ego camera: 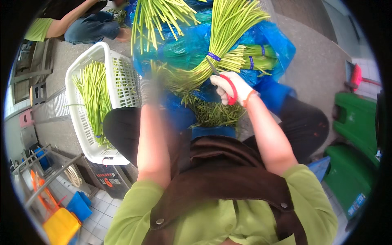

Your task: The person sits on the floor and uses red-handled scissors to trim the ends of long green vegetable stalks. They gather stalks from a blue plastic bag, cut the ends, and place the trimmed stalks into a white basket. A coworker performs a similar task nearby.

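Observation:
My right hand [234, 87], in a white glove, holds red-handled scissors [231, 92], their blades pointing up and left at a bundle of long green stems [226, 33]. The stems look like garlic scapes and are bound by a purple band [213, 56]. Below the band the bundle bends left towards my left hand [150, 88]. Motion blur covers that hand, so its grip on the stem ends cannot be made out. Cut green trimmings [214, 114] lie in a heap between my knees. More banded bundles [260, 58] rest on blue plastic sheeting [283, 46].
At my left stands a white perforated basket [92, 156] with a stem bundle [95, 88] inside. Another person's arm [72, 18] and bent knee [92, 29] are beyond it. Green bins [349, 180] stand on the right. A yellow dustpan [61, 225] is at lower left.

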The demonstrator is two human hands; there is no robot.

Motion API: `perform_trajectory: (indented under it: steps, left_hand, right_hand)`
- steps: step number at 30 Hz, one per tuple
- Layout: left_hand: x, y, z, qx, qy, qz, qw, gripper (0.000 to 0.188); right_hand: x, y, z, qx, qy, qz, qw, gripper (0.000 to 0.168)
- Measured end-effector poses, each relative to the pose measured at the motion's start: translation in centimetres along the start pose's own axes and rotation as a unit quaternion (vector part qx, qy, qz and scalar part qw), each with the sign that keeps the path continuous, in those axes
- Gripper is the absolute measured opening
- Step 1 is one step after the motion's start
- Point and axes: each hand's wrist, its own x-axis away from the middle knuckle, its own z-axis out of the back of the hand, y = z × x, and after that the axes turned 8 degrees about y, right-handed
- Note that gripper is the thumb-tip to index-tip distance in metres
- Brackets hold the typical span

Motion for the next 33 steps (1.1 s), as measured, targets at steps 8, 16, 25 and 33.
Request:
perform_trajectory:
  steps: [8,16,25,33]
  left_hand:
    - [5.3,12.9,-4.6,-0.284,-0.041,-0.112,0.951,0.042]
    - [5.0,12.8,-8.0,-0.223,-0.111,-0.069,0.966,0.031]
    - [4.4,10.7,-9.0,0.052,-0.003,-0.018,0.998,0.023]
    - [4.9,11.5,-8.8,0.121,-0.005,-0.049,0.991,0.018]
  right_hand:
    - [0.6,0.0,0.3,-0.06,0.002,0.016,0.998,0.025]
    - [1.2,1.3,1.0,-0.032,-0.064,0.005,0.997,0.022]
    - [-0.2,2.5,1.8,-0.114,-0.157,-0.042,0.98,0.02]
    - [-0.6,2.6,0.8,-0.099,-0.078,0.032,0.991,0.024]
